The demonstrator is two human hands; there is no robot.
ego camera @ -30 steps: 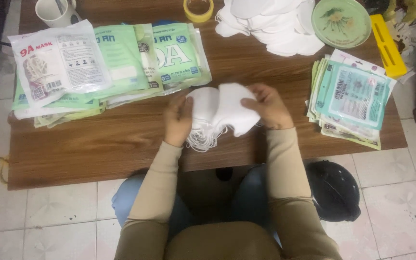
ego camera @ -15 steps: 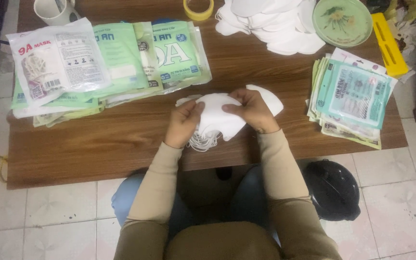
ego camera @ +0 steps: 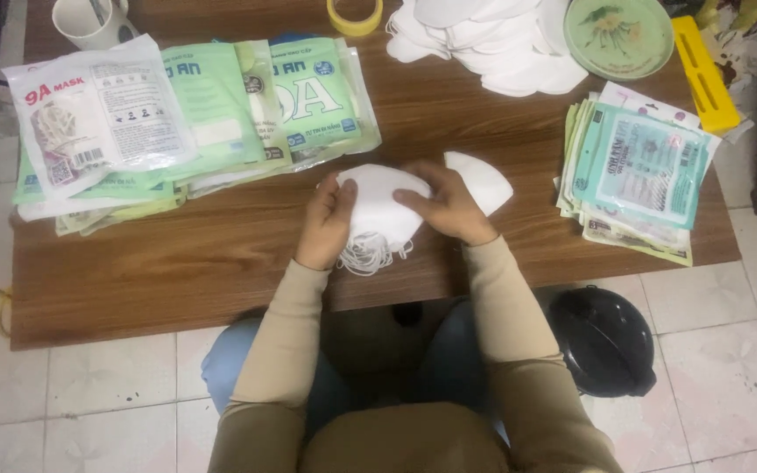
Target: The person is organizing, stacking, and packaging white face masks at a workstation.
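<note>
A small stack of white face masks sits between the person's hands above the near middle of the wooden table. The masks look light, soft and pliable, likely to slide apart if held loosely, so a pinch across the folded edges at both sides seems the surest hold. Their thin ear loops dangle in a tangle from the near edge and could snag. The left hand is curled partly closed on the stack's left side, thumb on top. The right hand is cupped over its right side, fingers bent around it. Just right of that hand, one separate white mask lies flat on the table. Farther left lie green and clear packets; to the right a pile of flat packets; at the far edge a heap of loose masks.
</note>
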